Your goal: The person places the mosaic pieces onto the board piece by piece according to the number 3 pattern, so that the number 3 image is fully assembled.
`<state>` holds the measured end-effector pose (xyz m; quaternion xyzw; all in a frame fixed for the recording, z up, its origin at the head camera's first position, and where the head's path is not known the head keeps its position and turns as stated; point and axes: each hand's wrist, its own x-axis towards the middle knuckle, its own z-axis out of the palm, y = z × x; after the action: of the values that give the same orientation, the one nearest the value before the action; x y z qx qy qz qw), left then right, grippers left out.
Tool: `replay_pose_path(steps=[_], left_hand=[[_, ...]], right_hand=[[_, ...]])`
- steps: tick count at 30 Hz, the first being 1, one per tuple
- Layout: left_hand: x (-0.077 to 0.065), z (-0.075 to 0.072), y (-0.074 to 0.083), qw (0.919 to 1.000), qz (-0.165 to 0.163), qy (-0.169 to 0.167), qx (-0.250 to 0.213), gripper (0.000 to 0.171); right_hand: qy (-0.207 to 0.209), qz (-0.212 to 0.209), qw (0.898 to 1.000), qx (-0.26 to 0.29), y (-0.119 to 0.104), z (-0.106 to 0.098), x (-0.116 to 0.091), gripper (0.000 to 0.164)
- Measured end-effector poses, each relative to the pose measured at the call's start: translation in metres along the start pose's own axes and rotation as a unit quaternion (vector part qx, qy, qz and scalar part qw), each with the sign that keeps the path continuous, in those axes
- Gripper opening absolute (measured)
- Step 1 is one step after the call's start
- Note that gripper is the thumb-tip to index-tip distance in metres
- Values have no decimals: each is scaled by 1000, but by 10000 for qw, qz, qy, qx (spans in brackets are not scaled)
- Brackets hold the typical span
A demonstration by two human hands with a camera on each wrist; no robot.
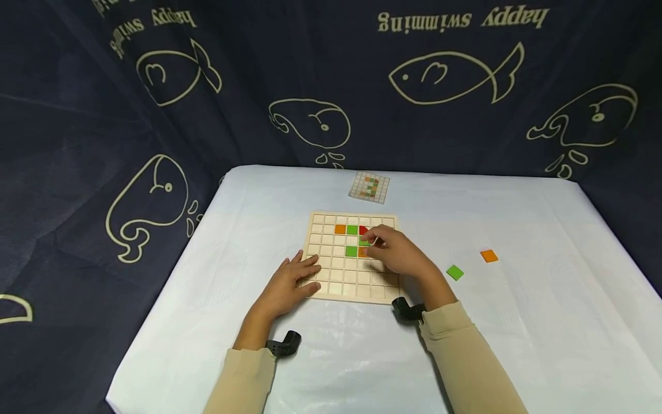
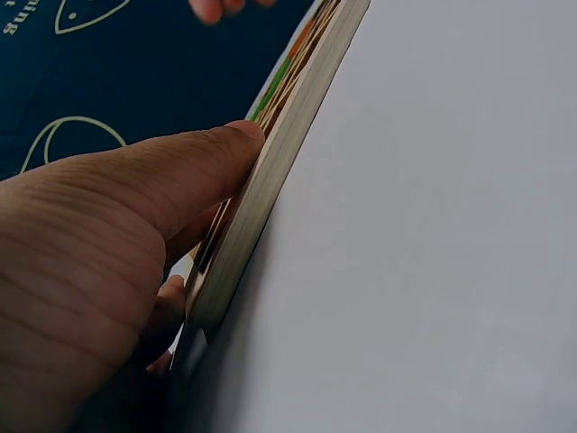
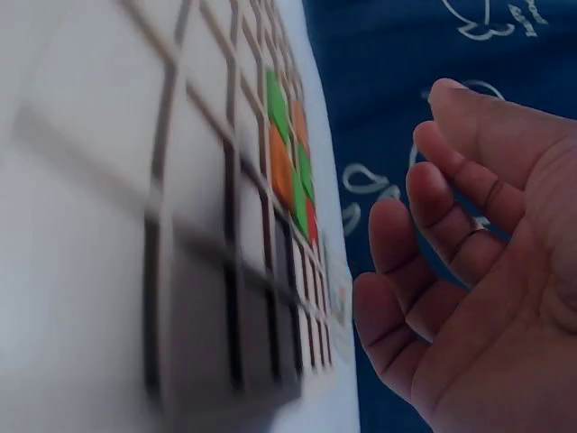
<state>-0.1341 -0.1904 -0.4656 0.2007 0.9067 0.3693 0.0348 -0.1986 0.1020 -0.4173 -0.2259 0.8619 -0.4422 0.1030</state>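
A pale wooden grid board lies on the white table. Set in its squares are an orange tile, a green tile, a red tile and several more, including a lower orange tile. My left hand rests with spread fingers on the board's left edge; its thumb touches the rim in the left wrist view. Over the right part of the board hovers my right hand, fingers loosely bent. In the right wrist view that hand holds nothing and stands apart from the board.
To the right of the board lie a loose green tile and a loose orange tile. Behind the board is a small card with a grid pattern of coloured squares. A dark cloth with fish drawings hangs beyond the table.
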Motion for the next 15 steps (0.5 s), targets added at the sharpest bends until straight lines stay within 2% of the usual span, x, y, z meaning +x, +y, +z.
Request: replay_pose_path(steps=[5, 15], left_hand=[[0, -2, 0, 10000, -35, -32, 36, 47], [0, 0, -1, 10000, 43, -19, 13, 47]], right_hand=[[318, 276, 9989, -188, 8, -22, -20, 25], [741, 762, 9927, -577, 39, -66, -61, 29]])
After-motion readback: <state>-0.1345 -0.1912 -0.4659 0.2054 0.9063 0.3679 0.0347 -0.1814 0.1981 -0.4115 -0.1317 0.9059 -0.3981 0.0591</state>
